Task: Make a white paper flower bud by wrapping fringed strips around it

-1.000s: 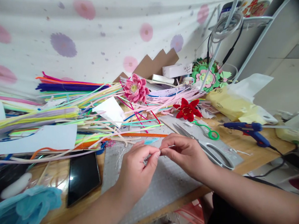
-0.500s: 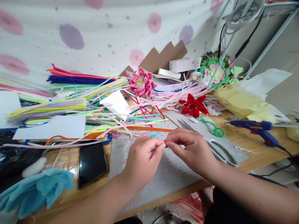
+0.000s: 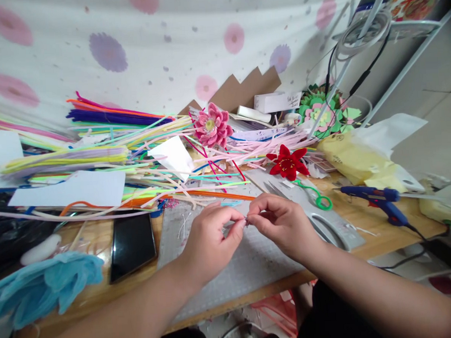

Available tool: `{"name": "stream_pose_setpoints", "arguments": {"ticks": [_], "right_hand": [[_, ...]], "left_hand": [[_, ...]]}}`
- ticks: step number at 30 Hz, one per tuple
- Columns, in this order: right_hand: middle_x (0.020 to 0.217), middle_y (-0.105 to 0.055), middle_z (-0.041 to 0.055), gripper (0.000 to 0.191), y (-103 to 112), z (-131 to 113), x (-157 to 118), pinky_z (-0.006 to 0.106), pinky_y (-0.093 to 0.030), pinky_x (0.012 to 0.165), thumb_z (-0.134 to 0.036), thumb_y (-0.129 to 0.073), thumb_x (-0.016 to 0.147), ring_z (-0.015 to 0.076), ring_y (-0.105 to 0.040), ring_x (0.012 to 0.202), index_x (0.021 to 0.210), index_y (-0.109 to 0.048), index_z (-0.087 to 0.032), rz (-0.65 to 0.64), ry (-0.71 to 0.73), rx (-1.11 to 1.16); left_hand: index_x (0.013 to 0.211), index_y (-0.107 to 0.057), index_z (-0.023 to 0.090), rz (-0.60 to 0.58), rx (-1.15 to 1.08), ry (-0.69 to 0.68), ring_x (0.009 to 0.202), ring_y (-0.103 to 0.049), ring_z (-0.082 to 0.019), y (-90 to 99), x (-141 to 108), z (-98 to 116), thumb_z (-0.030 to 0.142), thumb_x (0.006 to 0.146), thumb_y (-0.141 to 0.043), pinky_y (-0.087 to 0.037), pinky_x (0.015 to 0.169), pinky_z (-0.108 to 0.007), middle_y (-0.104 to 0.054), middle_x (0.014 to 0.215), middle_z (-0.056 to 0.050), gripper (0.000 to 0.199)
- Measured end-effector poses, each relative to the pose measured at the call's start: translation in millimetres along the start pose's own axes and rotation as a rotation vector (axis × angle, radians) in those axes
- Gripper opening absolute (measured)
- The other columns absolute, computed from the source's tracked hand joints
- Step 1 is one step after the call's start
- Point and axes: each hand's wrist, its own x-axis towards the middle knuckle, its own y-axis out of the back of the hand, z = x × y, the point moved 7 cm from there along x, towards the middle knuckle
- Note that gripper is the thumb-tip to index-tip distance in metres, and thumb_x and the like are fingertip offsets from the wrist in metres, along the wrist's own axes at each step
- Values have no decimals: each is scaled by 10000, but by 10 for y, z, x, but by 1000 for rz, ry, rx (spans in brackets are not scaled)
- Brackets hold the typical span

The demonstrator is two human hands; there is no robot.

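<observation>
Over the grey cutting mat (image 3: 224, 285), my left hand (image 3: 214, 235) and my right hand (image 3: 283, 224) meet fingertip to fingertip. Thumb and forefinger are pinched together on each hand. Something tiny and dark shows between the tips, too small to name. Grey-handled scissors (image 3: 329, 231) lie beside my right hand, partly covered by it. Thin white strands (image 3: 183, 225) rest on the mat left of my left hand. Beyond the hands are a red pipe-cleaner flower (image 3: 288, 163) and a pink one (image 3: 211, 125).
Bundles of coloured pipe cleaners (image 3: 66, 162) fill the back left. A black phone (image 3: 133, 244) and a fuzzy blue flower (image 3: 53, 284) lie at left. To the right are a blue glue gun (image 3: 378, 196), green-handled scissors (image 3: 323, 202) and a yellow plastic bag (image 3: 357, 154).
The view has shifted slightly, so the table things sit a little further left. My hands keep their pinch, with the fingertips slightly changed in position.
</observation>
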Motion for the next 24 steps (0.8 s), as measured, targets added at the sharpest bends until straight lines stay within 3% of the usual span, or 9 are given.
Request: {"name": "stream_pose_setpoints", "arguments": {"ticks": [4, 10, 18, 24], "right_hand": [[664, -604, 1, 87, -15, 50, 14, 229, -462, 552, -207, -632, 754, 121, -563, 605, 678, -598, -181, -23, -64, 74], [708, -657, 31, 215, -114, 208, 5, 274, -504, 678, -363, -632, 825, 141, -605, 684, 763, -678, -162, -170, -206, 410], [708, -667, 8, 203, -116, 177, 0, 252, -497, 665, -337, -777, 691, 127, -611, 675, 727, -672, -167, -158, -226, 398], [661, -655, 1, 210, -123, 160, 23, 251, -489, 641, -346, -760, 706, 125, -604, 644, 666, -658, -167, -151, -194, 370]], "left_hand": [[723, -624, 207, -14, -24, 19, 683, -609, -156, 2, 1, -1, 179, 826, -538, -459, 879, -372, -671, 679, 11, 137], [708, -627, 190, -60, -67, 110, 672, -609, -156, 14, 19, -42, 220, 849, -508, -465, 624, -265, -657, 687, -10, 187], [672, -612, 190, -71, -16, 115, 654, -590, -157, -1, -3, -52, 198, 823, -515, -447, 624, -274, -636, 656, -3, 180], [666, -616, 197, -76, 29, 56, 663, -587, -166, -2, 15, -7, 185, 822, -509, -454, 762, -345, -643, 642, 3, 190]]}}
